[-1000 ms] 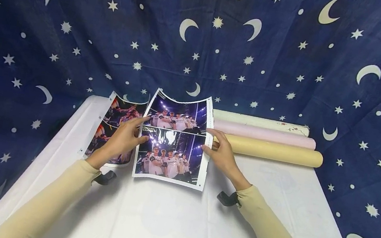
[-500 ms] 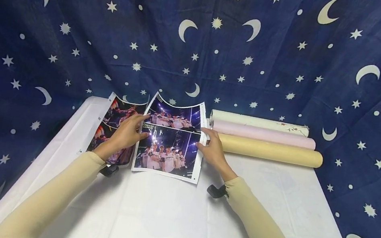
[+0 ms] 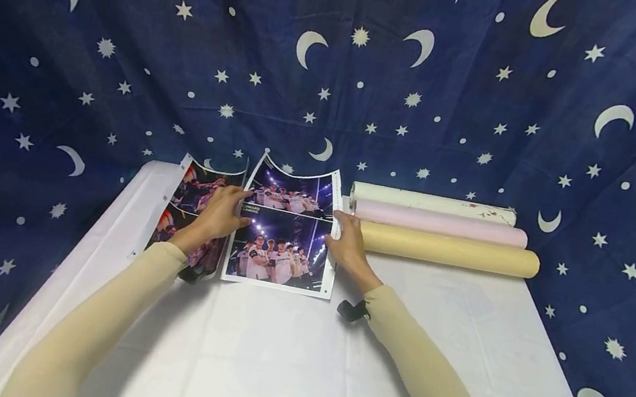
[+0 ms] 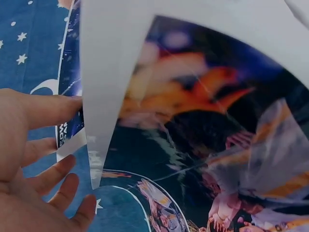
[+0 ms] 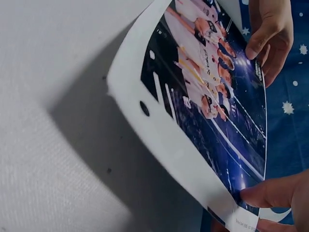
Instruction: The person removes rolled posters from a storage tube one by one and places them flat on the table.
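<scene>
A glossy poster sheet [image 3: 280,247] with two stacked pictures of a group in white shirts is held by its side edges, bowed slightly. My left hand [image 3: 221,212] pinches its left edge, thumb on the printed face and fingers behind. On the opposite edge my right hand [image 3: 347,236] pinches the white margin the same way. In the right wrist view the poster's lower corner [image 5: 128,87] stands over the white cloth and casts a shadow. A second poster sheet [image 3: 168,225], orange and dark, lies to the left, partly behind my left hand and forearm.
Three rolled sheets lie side by side at the back right: a white roll with a floral print [image 3: 433,203], a pink roll [image 3: 442,223] and a yellow roll [image 3: 451,250]. Behind the white-covered table [image 3: 270,368] hangs a dark blue moon-and-star curtain [image 3: 361,109].
The held poster has moved a little left and settled lower toward the table, next to the orange poster. My right hand has shifted left with it; both hands keep their hold.
</scene>
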The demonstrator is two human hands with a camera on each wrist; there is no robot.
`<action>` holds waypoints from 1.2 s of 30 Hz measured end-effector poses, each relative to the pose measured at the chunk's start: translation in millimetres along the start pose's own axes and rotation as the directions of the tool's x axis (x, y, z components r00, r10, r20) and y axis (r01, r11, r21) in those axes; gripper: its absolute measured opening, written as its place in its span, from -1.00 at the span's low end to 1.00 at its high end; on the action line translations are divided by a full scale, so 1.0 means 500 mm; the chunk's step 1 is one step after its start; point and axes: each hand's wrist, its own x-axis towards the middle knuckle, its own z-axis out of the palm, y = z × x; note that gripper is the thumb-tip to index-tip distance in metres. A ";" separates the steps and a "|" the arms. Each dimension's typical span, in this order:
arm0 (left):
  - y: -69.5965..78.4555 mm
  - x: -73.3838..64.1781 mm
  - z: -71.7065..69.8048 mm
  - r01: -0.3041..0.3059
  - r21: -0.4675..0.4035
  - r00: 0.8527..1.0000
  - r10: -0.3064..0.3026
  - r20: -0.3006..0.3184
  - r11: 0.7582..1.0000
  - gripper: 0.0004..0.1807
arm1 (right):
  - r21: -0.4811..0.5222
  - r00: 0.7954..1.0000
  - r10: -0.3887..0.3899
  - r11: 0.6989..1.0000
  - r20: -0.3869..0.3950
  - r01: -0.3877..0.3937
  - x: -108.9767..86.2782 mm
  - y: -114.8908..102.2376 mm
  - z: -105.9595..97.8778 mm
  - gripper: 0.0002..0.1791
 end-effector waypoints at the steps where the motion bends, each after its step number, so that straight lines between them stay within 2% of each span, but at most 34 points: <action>1: -0.001 0.003 0.002 0.003 0.001 1.000 -0.003 0.007 1.000 -0.27 | -0.009 1.000 0.003 1.000 0.000 -0.003 0.002 0.001 0.001 -0.25; 5: -0.004 0.011 0.009 0.009 0.016 1.000 -0.010 0.028 1.000 -0.26 | -0.034 1.000 0.012 0.999 0.021 -0.011 0.009 0.007 0.004 -0.26; 9: -0.009 0.011 0.012 0.024 0.036 0.999 -0.025 0.020 0.999 -0.26 | -0.058 0.998 0.017 0.998 0.057 -0.014 0.015 0.009 0.011 -0.25; 22: -0.018 0.009 0.025 0.068 0.107 0.996 -0.073 0.049 0.992 -0.26 | -0.130 0.997 0.026 0.991 0.075 -0.016 0.025 0.009 0.019 -0.25; 30: -0.022 0.008 0.028 0.045 0.136 0.997 -0.052 0.052 0.990 -0.28 | -0.185 0.994 0.018 0.983 0.108 0.002 0.022 0.009 0.022 -0.23; 36: -0.025 0.006 0.030 0.028 0.148 0.999 -0.033 0.037 0.989 -0.33 | -0.173 0.991 0.016 0.985 0.136 0.008 0.018 0.006 0.020 -0.21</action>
